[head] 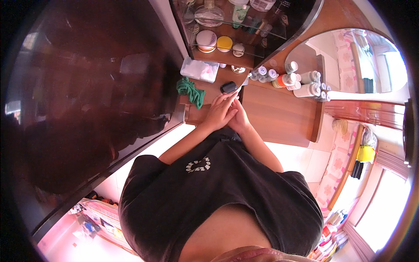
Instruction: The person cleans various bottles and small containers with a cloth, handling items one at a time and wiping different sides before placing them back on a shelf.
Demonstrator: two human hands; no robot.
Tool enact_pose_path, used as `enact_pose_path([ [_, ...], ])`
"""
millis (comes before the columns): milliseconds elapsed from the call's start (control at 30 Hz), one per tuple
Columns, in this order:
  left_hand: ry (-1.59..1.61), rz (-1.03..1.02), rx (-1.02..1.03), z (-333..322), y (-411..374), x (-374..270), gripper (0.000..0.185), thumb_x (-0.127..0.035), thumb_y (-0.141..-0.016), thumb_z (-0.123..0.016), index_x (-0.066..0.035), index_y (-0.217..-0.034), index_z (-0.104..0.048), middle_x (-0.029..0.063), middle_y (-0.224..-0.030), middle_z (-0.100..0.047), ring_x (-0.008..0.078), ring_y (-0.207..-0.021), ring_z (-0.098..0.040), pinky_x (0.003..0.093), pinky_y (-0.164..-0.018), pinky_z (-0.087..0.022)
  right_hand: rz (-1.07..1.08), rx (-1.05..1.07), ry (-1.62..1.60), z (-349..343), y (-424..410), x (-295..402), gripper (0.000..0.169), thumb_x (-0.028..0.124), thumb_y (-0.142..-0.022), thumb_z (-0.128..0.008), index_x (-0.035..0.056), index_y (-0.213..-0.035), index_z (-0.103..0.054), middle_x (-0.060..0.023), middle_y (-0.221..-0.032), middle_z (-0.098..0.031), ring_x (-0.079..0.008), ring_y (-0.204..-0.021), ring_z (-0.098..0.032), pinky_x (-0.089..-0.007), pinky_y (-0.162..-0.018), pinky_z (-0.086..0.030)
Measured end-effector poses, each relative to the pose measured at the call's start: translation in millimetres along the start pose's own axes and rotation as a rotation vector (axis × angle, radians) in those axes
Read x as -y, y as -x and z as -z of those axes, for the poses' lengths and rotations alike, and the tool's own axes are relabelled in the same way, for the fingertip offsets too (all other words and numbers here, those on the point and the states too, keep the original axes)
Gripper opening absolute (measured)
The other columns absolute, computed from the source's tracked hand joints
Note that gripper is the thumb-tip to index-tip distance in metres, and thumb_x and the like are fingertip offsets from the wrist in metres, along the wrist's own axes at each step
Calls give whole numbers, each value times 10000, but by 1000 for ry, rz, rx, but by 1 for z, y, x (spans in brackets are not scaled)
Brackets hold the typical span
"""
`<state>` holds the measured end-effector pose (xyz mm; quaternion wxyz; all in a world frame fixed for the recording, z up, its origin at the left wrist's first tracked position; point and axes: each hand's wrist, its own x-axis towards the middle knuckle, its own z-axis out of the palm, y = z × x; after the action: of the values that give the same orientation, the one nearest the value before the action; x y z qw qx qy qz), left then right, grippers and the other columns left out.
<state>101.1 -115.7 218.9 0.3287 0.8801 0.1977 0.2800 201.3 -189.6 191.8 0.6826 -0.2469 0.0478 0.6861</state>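
My left hand (222, 113) lies partly over my right hand (239, 116) at the front of a wooden dressing table. Both hands touch, with fingers stretched forward and overlapping. Whether anything is held between the palms is hidden. Just beyond the left fingertips sits a small black rounded object (228, 87), probably a case. To the left of my hands a crumpled green cloth (193, 93) rests on the tabletop. Behind the cloth stands a clear plastic box (199, 78) with white and pinkish contents, perhaps tissues.
A cabinet with glass shelves (226, 59) rises ahead, holding jars and bottles. Several white bottles (306, 90) stand before a round mirror (356, 62) on the right. The lower wooden top (278, 113) extends rightward. A large dark glossy panel (88, 98) closes off the left.
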Motion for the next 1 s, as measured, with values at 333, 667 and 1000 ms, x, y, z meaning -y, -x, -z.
enact_pose_path([
  [333, 688, 782, 7, -21, 45, 86, 388, -359, -944, -465, -7, -957, -630, 136, -818, -653, 244, -721, -620, 312, -674, -482, -151, 56, 231, -12, 4, -25, 462, 345, -967, -385, 80, -1345, -389, -57, -1341, -468, -207, -1220, -451, -366, -1001, -365],
  [667, -344, 368, -146, 16, 49, 155, 310, -313, -755, -688, -138, -1007, -646, 84, -1193, -547, 314, -1153, -474, 452, -910, -402, -148, 24, 364, -20, -5, -30, 418, 310, -988, -314, 38, -1270, -460, -96, -1202, -579, -206, -1063, -575, -325, -900, -439],
  [1000, -379, 353, -120, 14, 66, 195, 503, -283, -653, -769, -182, -1096, -553, 82, -1320, -405, 364, -1208, -384, 492, -938, -391, -176, -344, 515, 8, -15, -46, 310, 237, -974, -386, 36, -1137, -556, -75, -1028, -636, -166, -906, -620, -283, -771, -488],
])
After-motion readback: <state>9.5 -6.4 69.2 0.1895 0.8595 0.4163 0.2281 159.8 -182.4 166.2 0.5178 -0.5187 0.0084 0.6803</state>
